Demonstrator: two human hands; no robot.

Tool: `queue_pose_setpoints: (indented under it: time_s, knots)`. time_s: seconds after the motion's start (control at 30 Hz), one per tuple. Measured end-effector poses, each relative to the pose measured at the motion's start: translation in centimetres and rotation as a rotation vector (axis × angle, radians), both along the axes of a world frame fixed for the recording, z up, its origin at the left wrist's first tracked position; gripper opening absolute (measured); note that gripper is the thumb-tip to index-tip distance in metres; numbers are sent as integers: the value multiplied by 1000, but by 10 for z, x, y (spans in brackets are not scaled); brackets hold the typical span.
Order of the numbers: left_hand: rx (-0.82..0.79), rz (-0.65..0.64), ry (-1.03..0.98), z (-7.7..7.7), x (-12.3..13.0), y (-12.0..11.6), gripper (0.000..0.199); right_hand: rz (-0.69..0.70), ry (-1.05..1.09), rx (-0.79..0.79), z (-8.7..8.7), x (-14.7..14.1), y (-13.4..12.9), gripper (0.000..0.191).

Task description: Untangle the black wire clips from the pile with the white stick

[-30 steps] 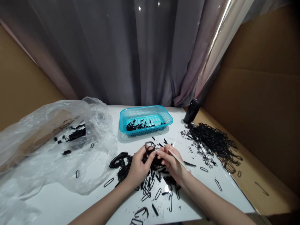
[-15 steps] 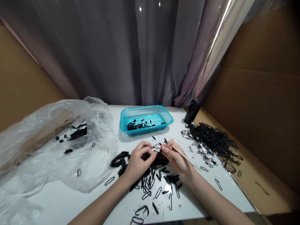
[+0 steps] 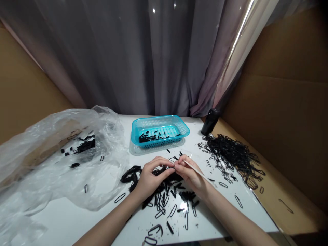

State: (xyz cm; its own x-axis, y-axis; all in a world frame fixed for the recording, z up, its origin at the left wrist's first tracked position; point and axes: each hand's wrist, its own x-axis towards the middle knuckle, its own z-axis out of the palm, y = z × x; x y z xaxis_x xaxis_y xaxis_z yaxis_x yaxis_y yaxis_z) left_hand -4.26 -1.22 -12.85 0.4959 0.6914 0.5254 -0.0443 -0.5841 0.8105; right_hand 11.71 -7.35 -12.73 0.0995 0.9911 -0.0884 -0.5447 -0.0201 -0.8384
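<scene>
Both hands have sunk onto the black pieces [image 3: 166, 191] — left hand [image 3: 150, 177] pinching one, seemingly; right hand [image 3: 191, 174] gripping a thin stick [image 3: 201, 173], poking it next.

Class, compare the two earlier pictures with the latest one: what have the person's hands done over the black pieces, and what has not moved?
The left hand and right hand drew closer until their fingertips meet, and the loop lifted a second ago has dropped from view. The right hand keeps its grip on the thin stick. The blue basket, plastic bag, black bottle and the pile of loops stayed put.
</scene>
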Motion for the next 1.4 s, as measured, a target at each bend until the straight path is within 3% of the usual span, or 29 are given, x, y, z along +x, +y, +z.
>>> queue_pose_setpoints:
  time_s: [0.3, 0.5, 0.83, 1.17, 1.4]
  knots:
    - [-82, 16, 2, 2, 1, 1, 6, -1, -24, 32, -5, 2, 0, 33]
    - [-76, -59, 114, 2, 0, -1, 10, 14, -5, 47, -1, 0, 0, 42]
    - [167, -100, 222, -4, 0, -2, 8, 60, 43, 18, -1, -6, 1, 54]
    - [319, -125, 255, -3, -2, -1, 11, 75, 98, -32, -18, -3, 4, 56]
    - [434, -90, 204, -5, -5, 0, 13, 110, 28, 15, -6, -1, 0, 48]
